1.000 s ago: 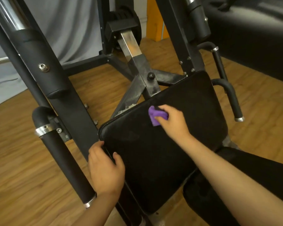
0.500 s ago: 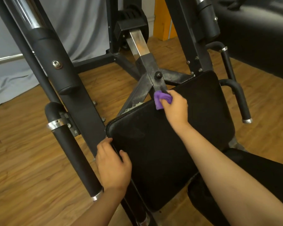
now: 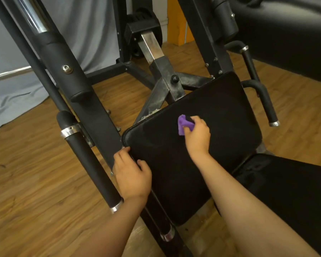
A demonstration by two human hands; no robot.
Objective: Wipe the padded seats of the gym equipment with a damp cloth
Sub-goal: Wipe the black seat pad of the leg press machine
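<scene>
Wooden floor (image 3: pixel 35 182) boards run under the whole machine. Nearest the camera, the left hand (image 3: pixel 132 175) grasps the left edge of the padded seat (image 3: pixel 165 182), thumb on the top face and fingers wrapped over the side, just short of the far-left corner. Those fingers sit between the seat and the frame, so they could get pinched if the seat shifts under pressure. A foam-sleeved handle (image 3: pixel 89 160) stands just beside the hand on the left. A second pad (image 3: pixel 295 191) lies off the seat's near-right corner.

Farther along, the right hand (image 3: pixel 197 138) presses a bunched purple cloth (image 3: pixel 183 125) onto the seat's top, fingers curled round it, in the far half and short of the far edge. The cloth is wadded small, so each pass likely covers only a narrow strip. The near half and right edge could easily be skipped, and the dark vinyl does not show whether they are already wiped.

Under the far edge, towards the far-left corner, a frayed patch (image 3: pixel 152 113) of pale material shows. A stroke carried over that edge could snag the cloth or pull more of it loose. Just beyond are the grimy steel post (image 3: pixel 165 75) and its knob (image 3: pixel 174 78). Overshooting might rap knuckles on metal, or pick up dirt that gets smeared back onto the seat. A grey curtain (image 3: pixel 82 25) hangs behind.
</scene>
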